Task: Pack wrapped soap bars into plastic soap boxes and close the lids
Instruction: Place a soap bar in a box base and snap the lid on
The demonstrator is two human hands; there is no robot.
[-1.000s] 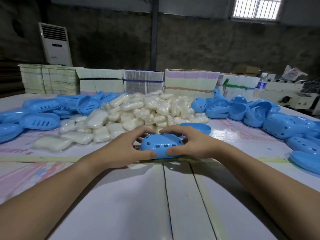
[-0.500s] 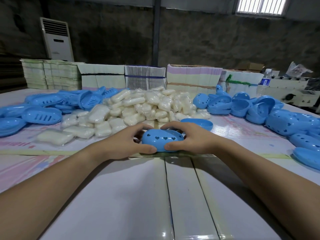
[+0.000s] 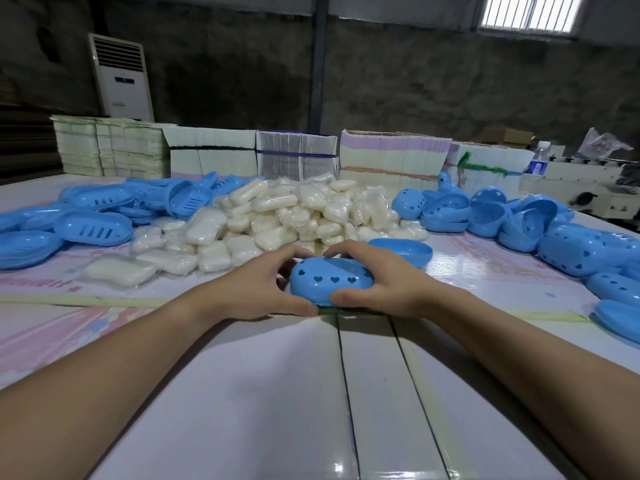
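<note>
My left hand [image 3: 258, 294] and right hand [image 3: 382, 284] clasped the blue soap box [image 3: 331, 280] at frame centre, thumbs under its near edge. It looked light, stiff and slick, best squeezed at the ends. Wrapped soaps [image 3: 287, 216] lay piled behind.

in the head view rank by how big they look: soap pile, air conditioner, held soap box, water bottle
1. soap pile
2. air conditioner
3. held soap box
4. water bottle
This is size in the picture only: the air conditioner and bottle stand far back, so true sizes may differ.
</note>
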